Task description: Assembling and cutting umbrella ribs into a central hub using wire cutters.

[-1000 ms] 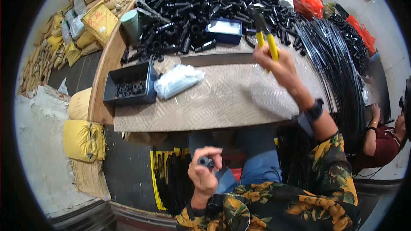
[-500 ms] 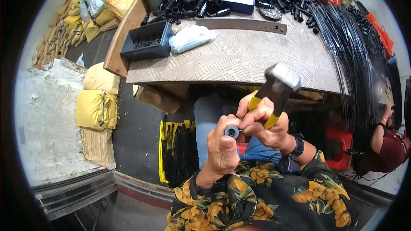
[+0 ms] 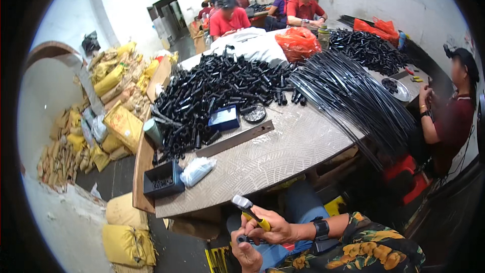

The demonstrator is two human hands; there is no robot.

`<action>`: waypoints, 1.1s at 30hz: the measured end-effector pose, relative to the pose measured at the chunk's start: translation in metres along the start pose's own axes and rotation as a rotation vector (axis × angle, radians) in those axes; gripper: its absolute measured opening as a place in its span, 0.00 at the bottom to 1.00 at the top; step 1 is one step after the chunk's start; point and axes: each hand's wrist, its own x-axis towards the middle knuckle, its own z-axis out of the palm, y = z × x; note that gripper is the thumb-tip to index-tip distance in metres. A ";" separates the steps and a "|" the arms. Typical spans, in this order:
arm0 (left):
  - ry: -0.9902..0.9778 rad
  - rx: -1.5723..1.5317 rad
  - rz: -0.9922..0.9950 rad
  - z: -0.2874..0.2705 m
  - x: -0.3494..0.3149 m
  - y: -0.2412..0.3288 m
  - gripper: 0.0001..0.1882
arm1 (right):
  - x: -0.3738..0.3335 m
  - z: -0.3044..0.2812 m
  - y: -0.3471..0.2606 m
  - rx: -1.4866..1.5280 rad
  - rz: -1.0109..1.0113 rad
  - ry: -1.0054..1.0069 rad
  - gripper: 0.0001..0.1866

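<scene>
My left hand [image 3: 248,259] is low in the view beyond the table's near edge, its fingers wrapped round a small dark tube-shaped part [image 3: 243,239] whose hollow round end faces up. Right beside it, my right hand [image 3: 277,228] is closed on pliers with yellow-and-black handles [image 3: 263,224]. Their metal head points up and left, clear of the part. The two hands touch or nearly touch; whether the right fingertips also pinch something thin cannot be made out.
On the table [image 3: 242,164] lie a heap of black tubular parts [image 3: 222,81], long black rods [image 3: 358,101], a metal bar [image 3: 235,139], a dark bin of small pieces [image 3: 164,182] and a plastic bag [image 3: 197,171]. A co-worker [image 3: 449,111] sits at the right.
The view has tilted up and swung, bringing more of the room and several co-workers into sight. Both hands appear lower in the picture, still holding the part and the pliers.
</scene>
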 end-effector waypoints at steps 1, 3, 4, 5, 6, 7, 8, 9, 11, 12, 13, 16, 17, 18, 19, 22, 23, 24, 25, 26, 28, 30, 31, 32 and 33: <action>0.026 0.032 -0.006 0.001 -0.003 -0.002 0.32 | 0.000 0.002 0.001 -0.048 -0.050 0.024 0.08; 0.029 0.118 0.019 -0.001 0.000 0.003 0.34 | 0.000 0.005 0.002 -0.161 -0.097 0.083 0.08; 0.041 0.171 -0.009 0.001 0.000 0.007 0.34 | 0.000 0.005 0.005 -0.152 -0.109 0.088 0.08; 0.025 0.121 -0.008 -0.002 -0.003 0.001 0.33 | 0.000 0.005 0.005 -0.187 -0.156 0.098 0.09; 0.011 0.071 -0.010 -0.005 -0.006 -0.008 0.31 | -0.001 0.006 0.005 -0.222 -0.201 0.105 0.09; 0.012 0.072 -0.005 -0.004 -0.005 -0.009 0.31 | -0.002 0.006 0.007 -0.221 -0.206 0.103 0.09; 0.000 0.087 -0.051 -0.004 -0.006 -0.010 0.31 | -0.005 0.008 0.010 -0.227 -0.194 0.136 0.09; -0.009 0.101 -0.100 -0.004 -0.007 -0.012 0.32 | -0.007 0.009 0.011 -0.233 -0.179 0.166 0.09; 0.014 0.054 -0.097 -0.006 -0.011 -0.014 0.32 | -0.008 0.013 0.008 -0.211 -0.146 0.147 0.08; 0.019 0.006 -0.091 -0.006 -0.012 -0.015 0.32 | -0.009 0.014 0.007 -0.195 -0.115 0.145 0.07; 0.054 0.039 -0.015 -0.009 -0.009 -0.019 0.36 | -0.007 0.014 0.008 -0.198 -0.097 0.095 0.07; 0.032 -0.149 -0.145 -0.022 -0.005 -0.016 0.34 | 0.008 0.002 -0.006 -0.372 -0.045 0.035 0.10; 0.055 -0.254 -0.124 -0.025 -0.003 -0.022 0.33 | 0.015 -0.012 -0.015 -0.636 -0.151 -0.063 0.11; 0.085 -0.354 -0.110 -0.028 -0.003 -0.030 0.33 | 0.019 -0.029 -0.021 -0.884 -0.258 -0.169 0.11; 0.060 -0.337 -0.073 -0.033 0.001 -0.028 0.33 | 0.017 -0.043 -0.027 -1.032 -0.284 -0.237 0.12; 0.042 -0.296 -0.070 -0.039 0.011 -0.018 0.31 | 0.014 -0.063 -0.043 -1.354 -0.319 -0.444 0.12; 0.029 -0.253 -0.082 -0.040 0.014 -0.015 0.32 | 0.015 -0.063 -0.045 -1.400 -0.305 -0.489 0.11; 0.010 -0.213 -0.091 -0.042 0.014 -0.013 0.32 | 0.016 -0.060 -0.044 -1.452 -0.295 -0.530 0.10; 0.007 -0.181 -0.086 -0.041 0.014 -0.017 0.32 | 0.018 -0.055 -0.040 -1.442 -0.289 -0.585 0.10; 0.000 -0.151 -0.077 -0.042 0.012 -0.018 0.32 | 0.021 -0.049 -0.033 -1.413 -0.289 -0.611 0.10; 0.003 -0.133 -0.108 -0.043 0.010 -0.019 0.34 | 0.026 -0.047 -0.030 -1.415 -0.243 -0.631 0.10; -0.021 -0.132 -0.128 -0.044 0.005 -0.020 0.35 | 0.027 -0.045 -0.035 -1.416 -0.164 -0.690 0.13; -0.057 -0.145 -0.129 -0.045 0.006 -0.019 0.34 | 0.031 -0.043 -0.036 -1.473 -0.194 -0.660 0.15; -0.049 -0.144 -0.132 -0.046 0.006 -0.018 0.34 | 0.033 -0.040 -0.037 -1.528 -0.222 -0.626 0.17; -0.053 -0.169 -0.137 -0.046 0.006 -0.018 0.34 | 0.032 -0.041 -0.038 -1.570 -0.187 -0.660 0.21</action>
